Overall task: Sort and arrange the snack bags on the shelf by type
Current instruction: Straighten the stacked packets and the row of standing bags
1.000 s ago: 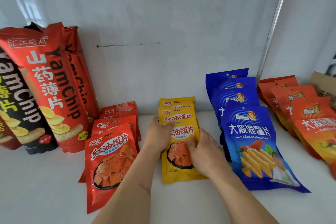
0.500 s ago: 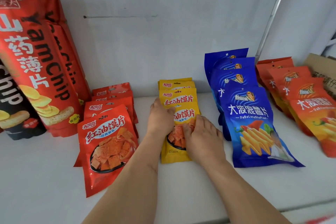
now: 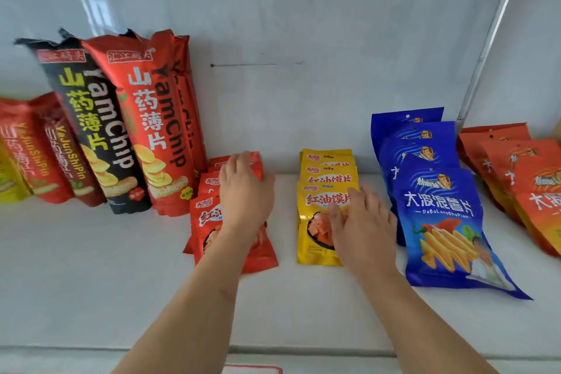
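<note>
A row of small yellow snack bags (image 3: pixel 318 206) lies overlapped in the middle of the white shelf (image 3: pixel 91 267). My right hand (image 3: pixel 361 222) rests flat on the front yellow bag, fingers spread. To its left lies a row of small red snack bags (image 3: pixel 206 215); my left hand (image 3: pixel 246 191) lies on top of them, fingers apart. Blue chip bags (image 3: pixel 437 222) are stacked to the right, and orange chip bags (image 3: pixel 522 179) at the far right. Tall red yam chip bags (image 3: pixel 154 130) and a black yam chip bag (image 3: pixel 94 136) lean on the back wall at the left.
Smaller red and yellow stick bags (image 3: pixel 33 155) lean at the far left. A metal shelf post (image 3: pixel 491 39) rises at the back right. The shelf's front edge (image 3: pixel 273 352) runs below my forearms. Bare shelf surface lies in front of the yam chip bags.
My left hand has moved from the yellow bags leftward onto the red bags. My right hand stays on the front yellow bag. The camera has swung left, showing more bags on the left.
</note>
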Motion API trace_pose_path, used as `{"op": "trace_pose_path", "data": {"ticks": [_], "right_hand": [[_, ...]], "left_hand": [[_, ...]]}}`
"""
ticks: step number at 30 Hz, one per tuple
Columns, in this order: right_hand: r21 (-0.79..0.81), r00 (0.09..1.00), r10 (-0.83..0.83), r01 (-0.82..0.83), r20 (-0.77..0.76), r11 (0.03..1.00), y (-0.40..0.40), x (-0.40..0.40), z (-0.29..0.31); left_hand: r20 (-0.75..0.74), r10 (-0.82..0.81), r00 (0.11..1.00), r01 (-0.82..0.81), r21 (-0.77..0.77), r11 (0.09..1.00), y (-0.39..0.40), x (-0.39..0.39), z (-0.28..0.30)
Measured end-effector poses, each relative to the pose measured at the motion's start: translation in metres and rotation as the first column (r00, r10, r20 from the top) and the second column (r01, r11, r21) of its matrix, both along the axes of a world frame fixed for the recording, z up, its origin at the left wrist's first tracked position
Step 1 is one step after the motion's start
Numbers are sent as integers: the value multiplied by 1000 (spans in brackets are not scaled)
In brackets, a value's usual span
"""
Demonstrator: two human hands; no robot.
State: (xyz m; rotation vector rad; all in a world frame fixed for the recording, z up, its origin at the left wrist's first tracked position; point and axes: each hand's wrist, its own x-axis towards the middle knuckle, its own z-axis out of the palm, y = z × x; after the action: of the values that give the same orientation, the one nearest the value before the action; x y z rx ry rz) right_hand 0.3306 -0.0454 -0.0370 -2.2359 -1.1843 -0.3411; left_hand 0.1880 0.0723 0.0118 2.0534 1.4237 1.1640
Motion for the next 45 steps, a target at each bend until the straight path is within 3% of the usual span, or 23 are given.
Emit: {"op": "trace_pose_path", "data": {"ticks": [3,6,8,10,13,17,21,29,36,39,45], "right_hand": [[98,984,180,-181,16,979,6,-30,11],[51,891,385,-385,-241,922,21,-76,11],[-1,848,404,-430,-342,903,39,-101,4],[-84,863,339,-396,-374,915,56,-116,-3],[-163,928,199,-260,-316,952,71,-124,-3],[-174,956,95,-147,-278,974,84,-124,-4],[-172,945,16,-76,-326,982,86,-124,-7],[-139,920,5,-65,-391,988,89,-125,-4],[-17,902,17,-27,-431,1000,97,-122,-4],[66,894,-1,35,-449,997,99,-121,-8],[45,898,-8,31,-440,999,93,-123,-7]], "left_hand": [[-58,157,986,-162,-100,982,8,-46,-17],[22,182,983,-163,-348,923,20,-70,-40],[138,173,975,-95,-442,892,23,-77,-49],[203,147,968,-39,-458,888,25,-80,-51],[172,56,984,27,-443,896,34,-86,-46],[79,-96,992,121,-428,896,54,-96,-44],[125,-183,975,220,-452,865,70,-96,-42],[420,-89,903,327,-539,776,95,-77,-38],[470,-19,882,296,-522,800,96,-58,-37],[531,-21,847,366,-553,749,92,-54,-35],[623,-67,779,508,-565,651,85,-60,-37]]}}
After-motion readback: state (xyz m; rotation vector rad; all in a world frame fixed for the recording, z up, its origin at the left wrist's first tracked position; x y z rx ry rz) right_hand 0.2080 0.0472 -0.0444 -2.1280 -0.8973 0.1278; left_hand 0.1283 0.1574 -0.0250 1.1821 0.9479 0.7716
